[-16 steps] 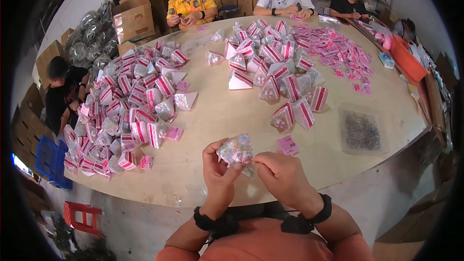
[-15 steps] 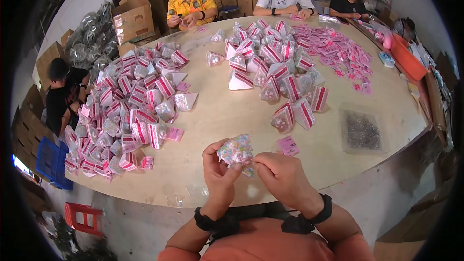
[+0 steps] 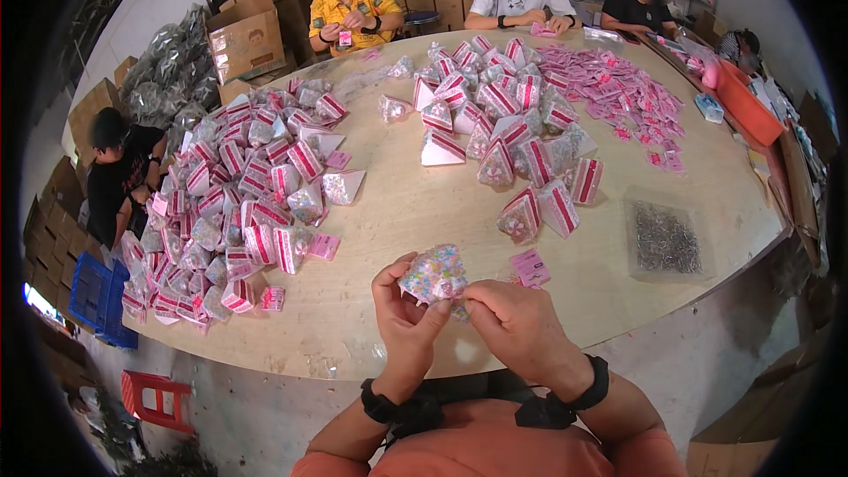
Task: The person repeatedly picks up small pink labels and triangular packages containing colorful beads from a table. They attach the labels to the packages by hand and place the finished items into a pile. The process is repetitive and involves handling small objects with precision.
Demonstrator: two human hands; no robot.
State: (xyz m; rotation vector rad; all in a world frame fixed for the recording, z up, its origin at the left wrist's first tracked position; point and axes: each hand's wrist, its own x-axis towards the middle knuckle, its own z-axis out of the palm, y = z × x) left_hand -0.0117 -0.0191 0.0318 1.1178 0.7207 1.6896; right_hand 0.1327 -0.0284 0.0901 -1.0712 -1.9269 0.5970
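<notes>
Above the near part of the table, my left hand [image 3: 402, 314] is closed round a cake-slice-shaped toy [image 3: 433, 274], its pastel-speckled face turned up. The fingers of my right hand [image 3: 514, 316] pinch together at the toy's right edge. What lies between those fingertips is too small to make out. A flat pink card [image 3: 530, 268] rests on the table just beyond my right hand. Farther off are wrapped cake-slice toys with pink and white striped sides, in a middle pile [image 3: 499, 97] and a larger left pile [image 3: 234, 185].
A clear box [image 3: 667, 276] of small dark metal pieces stands on the right of the table [image 3: 397, 203]. Many pink cards [image 3: 609, 93] lie heaped at the far right, near an orange bin [image 3: 746, 106]. Several people sit round the table. A red stool [image 3: 159, 402] stands on the floor.
My right hand has shifted slightly left, closer against the toy, which has tilted a little. Across the table, the person in yellow has raised a small pink card.
</notes>
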